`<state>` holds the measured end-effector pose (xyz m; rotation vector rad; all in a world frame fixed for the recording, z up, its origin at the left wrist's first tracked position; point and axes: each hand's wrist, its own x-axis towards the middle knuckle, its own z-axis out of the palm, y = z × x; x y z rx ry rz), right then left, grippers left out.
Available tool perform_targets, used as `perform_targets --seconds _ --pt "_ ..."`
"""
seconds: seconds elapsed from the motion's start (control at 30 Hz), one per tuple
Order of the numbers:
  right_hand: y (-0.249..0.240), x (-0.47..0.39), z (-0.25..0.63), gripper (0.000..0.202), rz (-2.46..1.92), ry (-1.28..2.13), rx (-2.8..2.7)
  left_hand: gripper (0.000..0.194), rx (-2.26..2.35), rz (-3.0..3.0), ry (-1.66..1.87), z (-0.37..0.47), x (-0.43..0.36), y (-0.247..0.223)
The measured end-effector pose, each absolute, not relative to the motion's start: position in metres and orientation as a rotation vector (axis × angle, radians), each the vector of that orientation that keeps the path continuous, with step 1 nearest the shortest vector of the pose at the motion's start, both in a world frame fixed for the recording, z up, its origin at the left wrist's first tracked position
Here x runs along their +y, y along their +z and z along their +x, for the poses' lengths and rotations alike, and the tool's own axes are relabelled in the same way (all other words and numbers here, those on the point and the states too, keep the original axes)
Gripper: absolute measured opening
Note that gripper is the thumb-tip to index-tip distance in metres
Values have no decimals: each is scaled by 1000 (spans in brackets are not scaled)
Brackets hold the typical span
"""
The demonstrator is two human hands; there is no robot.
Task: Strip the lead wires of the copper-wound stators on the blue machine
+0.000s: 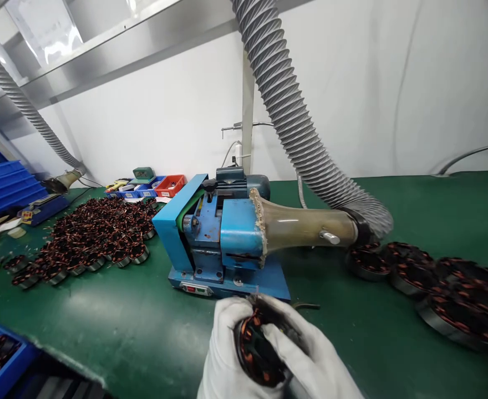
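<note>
At the bottom middle of the head view, my two white-gloved hands are together around one motor stator (pixel 255 354), a ring with copper windings and a dark core. My left hand (pixel 221 354) is wrapped round its left side. My right hand (pixel 310 354) closes on the right side, one finger reaching over the ring's opening. Part of the stator is hidden by the gloves. Just beyond my hands stands a blue belt-driven machine (pixel 244 227) with a red and green switch (pixel 196 288) on its base.
A heap of stators (pixel 98 238) covers the left of the green table (pixel 144 327); several more stators (pixel 452 299) lie at right. A grey ribbed hose (pixel 294 111) joins the machine's translucent funnel (pixel 306 226). Blue bin (pixel 15 366) at lower left; red tray (pixel 170 186) behind.
</note>
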<state>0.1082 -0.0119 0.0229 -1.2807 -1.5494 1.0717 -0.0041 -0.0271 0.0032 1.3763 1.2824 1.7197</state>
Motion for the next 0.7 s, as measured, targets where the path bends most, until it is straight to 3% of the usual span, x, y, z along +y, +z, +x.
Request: perform_targets --seconds 0.13,0.23,0.3,0.4,0.53,0.63,0.7 --pt "45 -6 110 37 -1199 776 -1767 71 1171 2083 1472 -23 -28 2" --pt "54 -7 115 34 -975 431 -2061 71 1197 2088 1198 -33 -30 13" --pt "55 -10 121 37 -977 532 -2095 67 1171 2086 1161 -34 -33 16" --pt "56 -12 128 37 -1206 998 -1906 72 1095 2107 1264 -32 -36 12" --pt "61 -9 130 10 -1247 1396 -1753 82 1005 1947 1314 -32 -41 2" --pt "69 -3 134 6 -1197 1473 -1758 76 1095 1657 1164 -34 -51 9" --pt "78 3 139 7 -1124 1341 -2017 68 1207 1450 1053 -33 -58 22"
